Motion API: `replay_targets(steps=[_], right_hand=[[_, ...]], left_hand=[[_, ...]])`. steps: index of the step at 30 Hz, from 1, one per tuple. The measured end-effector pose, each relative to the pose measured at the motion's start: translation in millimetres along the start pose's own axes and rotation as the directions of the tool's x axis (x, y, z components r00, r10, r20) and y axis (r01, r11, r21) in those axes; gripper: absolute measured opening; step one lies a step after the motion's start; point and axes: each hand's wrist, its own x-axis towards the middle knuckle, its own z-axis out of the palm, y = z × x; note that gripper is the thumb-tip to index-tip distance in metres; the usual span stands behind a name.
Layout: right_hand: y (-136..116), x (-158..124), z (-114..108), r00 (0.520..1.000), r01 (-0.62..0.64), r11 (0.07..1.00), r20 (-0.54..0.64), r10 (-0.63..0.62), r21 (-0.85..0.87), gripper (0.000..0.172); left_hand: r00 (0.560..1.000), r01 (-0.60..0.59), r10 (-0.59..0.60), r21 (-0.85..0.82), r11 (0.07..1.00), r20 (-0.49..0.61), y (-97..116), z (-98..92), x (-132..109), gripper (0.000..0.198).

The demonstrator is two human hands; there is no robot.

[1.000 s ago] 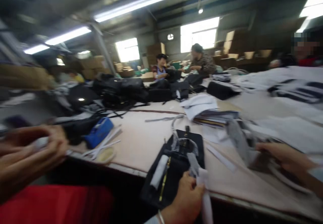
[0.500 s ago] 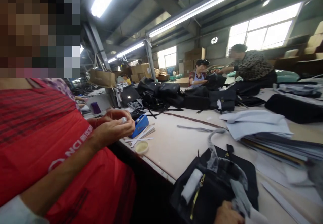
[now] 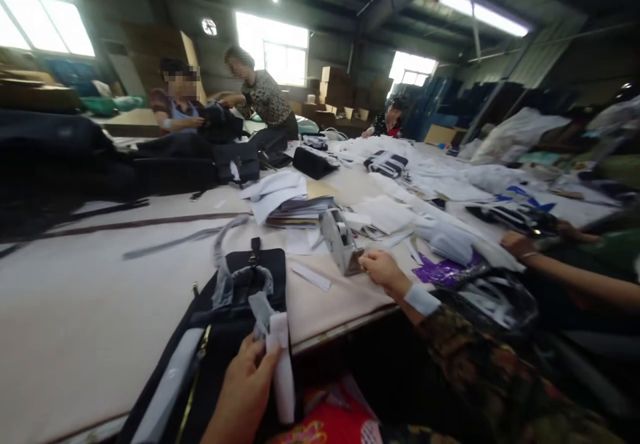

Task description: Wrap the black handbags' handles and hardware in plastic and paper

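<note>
A black bag with gold zips leans at the table's front edge, its looped handle wrapped in clear film. My left hand is closed on a white paper strip at the bag's right side, with wrapped strap material just above the fingers. At the front end of a grey tape dispenser, my right hand is closed, fingertips pressed together. Whatever lies between those fingertips is too small to make out. A white tube-like wrap runs along the bag's left zip.
Behind the bag lies a stack of papers and sheets. Black bags crowd the table's left rear. Purple plastic and a film-wrapped bundle sit at the right. A co-worker's arm reaches in there; several people work farther back.
The view has swung right, and the red-aproned co-worker is out of sight. My right hand now shows at the tape dispenser. My left hand stays at the bag.
</note>
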Motion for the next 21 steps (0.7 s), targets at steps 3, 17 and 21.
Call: replay_targets(steps=[3,17,21], right_hand=[[-7,6,11,1.0,-0.008,1.0,-0.011,0.008,-0.021,0.026],[-82,-70,23,0.826,0.265,0.956,0.483,-0.292,0.125,0.026],[-124,-104,58,0.665,0.349,0.91,0.624,-0.41,0.225,0.022]], left_hand=[[1.0,0.0,0.0,0.044,0.999,0.007,-1,-11.0,2,0.045],[0.995,-0.085,0.092,0.141,0.986,-0.047,13,-2.8,-9,0.033],[0.987,-0.108,0.128,0.185,0.977,-0.097,13,0.5,-12,0.028]])
